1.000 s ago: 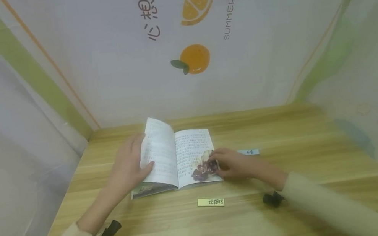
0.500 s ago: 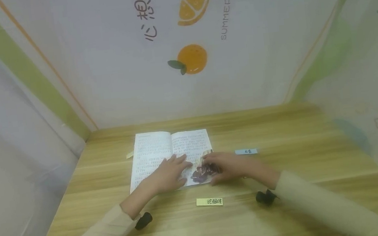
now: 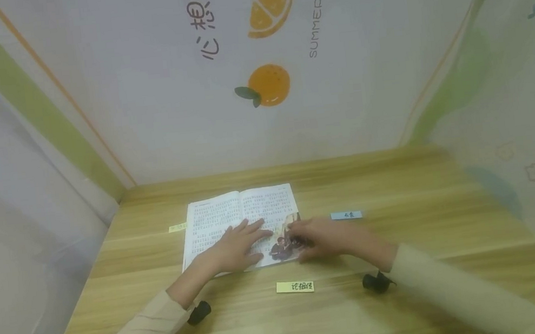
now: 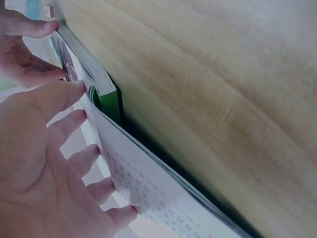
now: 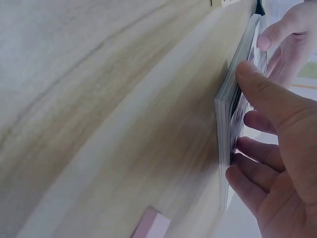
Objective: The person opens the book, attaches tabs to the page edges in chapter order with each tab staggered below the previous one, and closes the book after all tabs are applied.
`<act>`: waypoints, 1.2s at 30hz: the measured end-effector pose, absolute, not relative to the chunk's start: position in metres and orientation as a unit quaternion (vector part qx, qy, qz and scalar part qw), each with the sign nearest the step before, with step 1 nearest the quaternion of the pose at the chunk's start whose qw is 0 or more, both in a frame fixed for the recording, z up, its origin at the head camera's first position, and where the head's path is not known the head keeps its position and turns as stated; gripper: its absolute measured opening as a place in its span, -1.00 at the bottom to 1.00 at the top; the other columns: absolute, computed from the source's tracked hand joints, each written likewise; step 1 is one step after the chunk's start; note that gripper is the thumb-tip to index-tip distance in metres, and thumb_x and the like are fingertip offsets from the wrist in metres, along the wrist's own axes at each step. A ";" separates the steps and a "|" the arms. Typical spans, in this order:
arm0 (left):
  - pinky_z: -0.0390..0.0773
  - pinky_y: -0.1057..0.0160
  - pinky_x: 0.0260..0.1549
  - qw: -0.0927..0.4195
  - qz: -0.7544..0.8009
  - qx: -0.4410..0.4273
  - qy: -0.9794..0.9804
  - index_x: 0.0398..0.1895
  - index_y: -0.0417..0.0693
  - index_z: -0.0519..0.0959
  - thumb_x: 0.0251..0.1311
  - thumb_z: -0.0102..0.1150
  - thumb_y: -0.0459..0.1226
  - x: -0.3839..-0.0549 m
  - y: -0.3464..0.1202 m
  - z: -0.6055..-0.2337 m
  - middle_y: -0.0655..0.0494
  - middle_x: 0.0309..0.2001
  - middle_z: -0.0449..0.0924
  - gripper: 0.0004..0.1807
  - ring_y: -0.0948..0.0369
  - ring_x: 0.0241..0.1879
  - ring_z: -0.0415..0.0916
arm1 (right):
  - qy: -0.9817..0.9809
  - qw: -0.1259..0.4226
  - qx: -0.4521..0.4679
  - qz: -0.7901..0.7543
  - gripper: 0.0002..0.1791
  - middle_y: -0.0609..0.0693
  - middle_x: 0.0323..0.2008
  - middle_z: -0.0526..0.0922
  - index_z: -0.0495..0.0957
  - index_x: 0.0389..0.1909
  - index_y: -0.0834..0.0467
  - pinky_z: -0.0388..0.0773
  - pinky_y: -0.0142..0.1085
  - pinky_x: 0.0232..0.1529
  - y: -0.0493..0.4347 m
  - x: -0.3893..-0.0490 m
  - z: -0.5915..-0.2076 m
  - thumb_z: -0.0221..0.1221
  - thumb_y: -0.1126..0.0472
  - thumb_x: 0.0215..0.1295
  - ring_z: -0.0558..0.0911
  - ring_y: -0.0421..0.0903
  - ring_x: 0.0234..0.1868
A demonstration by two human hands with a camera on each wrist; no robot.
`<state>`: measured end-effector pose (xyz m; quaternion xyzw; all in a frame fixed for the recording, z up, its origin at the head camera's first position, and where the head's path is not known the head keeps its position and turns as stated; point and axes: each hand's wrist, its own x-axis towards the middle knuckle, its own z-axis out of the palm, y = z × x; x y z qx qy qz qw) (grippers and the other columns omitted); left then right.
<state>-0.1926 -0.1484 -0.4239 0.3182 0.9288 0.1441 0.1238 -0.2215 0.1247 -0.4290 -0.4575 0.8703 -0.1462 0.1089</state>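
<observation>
An open book (image 3: 214, 216) lies on the table, with printed text on both pages and a coloured picture (image 3: 281, 250) at the lower right. My left hand (image 3: 237, 249) rests across the lower middle of the pages, fingers spread. At the right page's lower corner my right hand (image 3: 326, 234) touches the book, its fingers slightly bent over the picture. In the right wrist view, the thumb (image 5: 255, 82) lies at the edge of the stacked pages. The left wrist view shows the green spine (image 4: 109, 105) beneath the curved pages.
A yellow sticky-note strip (image 3: 295, 287) with handwriting lies in front of the book. A blue one (image 3: 346, 215) lies to the right. Another yellow strip (image 3: 177, 227) shows beside the left page. A pink block (image 5: 151, 225) lies near my right hand. Printed curtains (image 3: 184, 116) surround the table.
My left hand has let go of the raised left page and moved right onto the book's middle. The left page now lies down, and the yellow strip beside it shows. My right hand stays at the corner.
</observation>
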 end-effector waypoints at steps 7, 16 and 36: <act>-0.08 -0.46 0.32 0.125 0.152 0.320 0.927 0.49 0.03 0.37 0.41 0.19 -0.15 -0.191 -0.149 -0.424 -0.11 0.57 0.03 -0.40 -0.35 0.48 -0.09 | 0.863 0.105 -0.465 -0.169 -0.47 -0.04 0.07 0.65 0.62 0.14 0.10 0.58 -0.27 0.09 0.127 -0.223 -0.430 0.44 -0.03 0.19 0.63 -0.16 0.00; -0.10 -0.44 0.34 0.120 0.150 0.321 0.927 0.50 0.07 0.35 0.43 0.17 -0.11 -0.191 -0.151 -0.423 -0.08 0.58 0.01 -0.40 -0.32 0.49 -0.10 | 0.863 0.122 -0.460 -0.169 -0.43 0.03 0.22 0.59 0.63 0.17 0.11 0.50 -0.20 0.22 0.127 -0.226 -0.424 0.43 -0.04 0.16 0.59 -0.04 0.18; -0.10 -0.42 0.35 0.122 0.152 0.320 0.927 0.50 0.09 0.36 0.44 0.16 -0.10 -0.193 -0.151 -0.424 -0.07 0.58 0.00 -0.41 -0.31 0.49 -0.10 | 0.857 0.103 -0.483 -0.144 -0.59 -0.04 0.07 0.66 0.66 0.09 0.09 0.59 -0.32 0.05 0.125 -0.226 -0.422 0.40 0.21 0.19 0.65 -0.12 -0.01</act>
